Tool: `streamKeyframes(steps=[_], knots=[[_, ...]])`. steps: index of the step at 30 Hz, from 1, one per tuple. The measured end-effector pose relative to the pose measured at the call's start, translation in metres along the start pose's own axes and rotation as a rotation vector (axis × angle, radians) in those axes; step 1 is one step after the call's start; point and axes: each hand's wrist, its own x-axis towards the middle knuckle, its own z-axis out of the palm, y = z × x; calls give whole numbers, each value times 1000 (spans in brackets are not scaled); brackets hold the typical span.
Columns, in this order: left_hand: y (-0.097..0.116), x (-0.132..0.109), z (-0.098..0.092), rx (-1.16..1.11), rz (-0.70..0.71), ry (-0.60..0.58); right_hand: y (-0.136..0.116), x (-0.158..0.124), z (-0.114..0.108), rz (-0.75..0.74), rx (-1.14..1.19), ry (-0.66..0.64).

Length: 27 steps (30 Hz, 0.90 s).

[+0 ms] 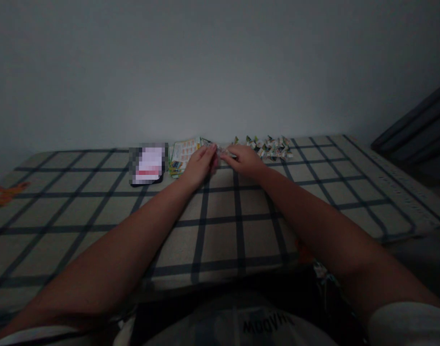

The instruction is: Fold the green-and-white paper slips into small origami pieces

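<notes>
Pinched paper strip [225,152] by both ends with left hand [201,164] and right hand [245,161], 12 o'clock over checked cloth [220,226]. Flanked by printed sheets [182,156] at 11 and folded pieces [273,146] at 1 o'clock, seemingly for easy reach.

We see a beige cloth [220,216] gridded in dark lines; at its far edge, green-orange sheets [183,154] and green-white folded papers [273,146].

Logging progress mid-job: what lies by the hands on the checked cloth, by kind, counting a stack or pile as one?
phone: 1
stack of printed sheets: 1
pile of folded paper pieces: 1, pieces too small to count
paper piece held between left hand and right hand: 1
Total: 4
</notes>
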Motion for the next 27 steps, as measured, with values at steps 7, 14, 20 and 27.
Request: streamKeyframes(steps=[7,14,20,27], knots=[[6,2,3,-210,-56,54,-3,-1,-5,71,-93,-11],[-3,4,-1,-3,38,115,-5,-2,-8,84,15,-37],[4,-1,-2,201,94,72,-5,-1,-6,162,-98,-58],[-3,-2,1,302,97,93,-3,-1,-6,135,32,-58]])
